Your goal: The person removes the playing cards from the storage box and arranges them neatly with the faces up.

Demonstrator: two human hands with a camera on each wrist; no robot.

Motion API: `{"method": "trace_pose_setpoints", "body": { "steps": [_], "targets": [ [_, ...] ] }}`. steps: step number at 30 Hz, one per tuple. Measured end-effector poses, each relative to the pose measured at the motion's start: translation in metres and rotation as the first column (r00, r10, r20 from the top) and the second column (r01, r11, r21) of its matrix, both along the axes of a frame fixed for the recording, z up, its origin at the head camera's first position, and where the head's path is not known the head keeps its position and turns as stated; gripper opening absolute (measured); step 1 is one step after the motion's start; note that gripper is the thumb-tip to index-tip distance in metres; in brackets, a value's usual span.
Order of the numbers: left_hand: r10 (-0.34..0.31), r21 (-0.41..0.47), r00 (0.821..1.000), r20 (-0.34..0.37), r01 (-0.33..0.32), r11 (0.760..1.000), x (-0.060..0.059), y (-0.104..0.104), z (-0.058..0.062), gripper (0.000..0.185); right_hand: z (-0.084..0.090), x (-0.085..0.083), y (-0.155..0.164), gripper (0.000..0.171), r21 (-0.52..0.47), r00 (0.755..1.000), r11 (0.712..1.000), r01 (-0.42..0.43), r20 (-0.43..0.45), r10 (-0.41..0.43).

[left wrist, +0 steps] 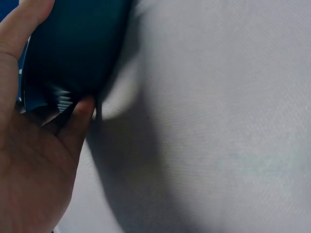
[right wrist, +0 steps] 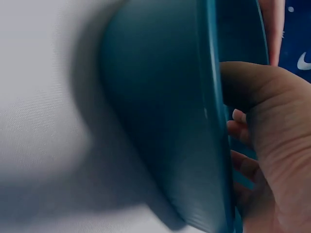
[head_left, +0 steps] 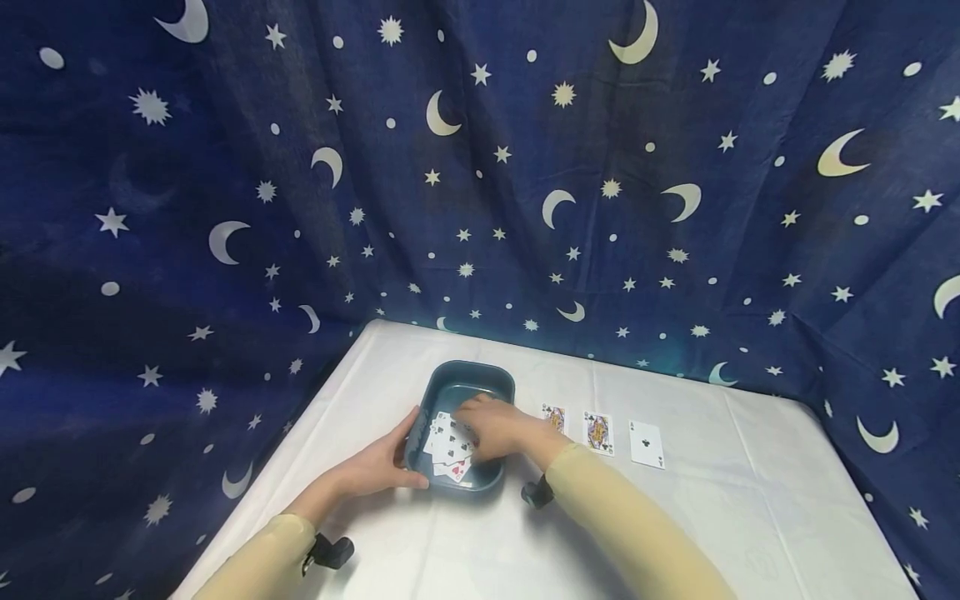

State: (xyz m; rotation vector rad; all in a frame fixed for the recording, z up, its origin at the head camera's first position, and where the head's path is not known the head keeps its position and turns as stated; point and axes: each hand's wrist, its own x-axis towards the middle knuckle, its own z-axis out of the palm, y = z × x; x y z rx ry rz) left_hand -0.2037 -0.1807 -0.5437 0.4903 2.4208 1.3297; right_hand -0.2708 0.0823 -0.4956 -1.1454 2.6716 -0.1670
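White cloth covers the worktop [head_left: 675, 517], which fills the lower middle of the head view. Behind it and on both sides hangs a dark blue curtain printed with pale moons and stars [head_left: 225, 208]; it takes the whole upper part of the frame.

One dark teal plastic tray with rounded corners [head_left: 480, 377] stands in the lower centre, on the cloth. Inside it lies a loose pile of playing cards [head_left: 448, 446], face up; their number I cannot count, because they overlap and one hand covers some of them.

Three single playing cards [head_left: 598, 433] lie face up in a row just to the right of the tray, each apart from the next.

The left hand [head_left: 382, 467] grips the near left corner of the tray, thumb on the rim and fingers [left wrist: 77, 121] curled under the outer wall. The right hand [head_left: 498, 429] reaches over the right rim into the tray and rests on the pile with bent fingers [right wrist: 240, 141]; if it pinches a card, I cannot tell.

Both arms wear beige sleeves [head_left: 630, 525].
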Motion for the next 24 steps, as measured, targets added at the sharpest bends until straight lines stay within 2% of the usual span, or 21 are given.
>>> {"method": "trace_pose_setpoints", "body": {
  "steps": [17,24],
  "targets": [
    [-0.021,0.022,1.0,0.004,0.021,1.0,0.0,0.0,0.001,0.125,-0.006,-0.005,-0.014,0.09,0.026,0.997,0.998,0.05,0.062,-0.052],
    [-0.009,0.02,1.0,0.015,0.009,1.0,0.0,-0.001,0.0,0.125,-0.008,-0.005,-0.017,0.093,0.028,0.996,0.998,0.059,0.072,-0.061]
  ]
}}
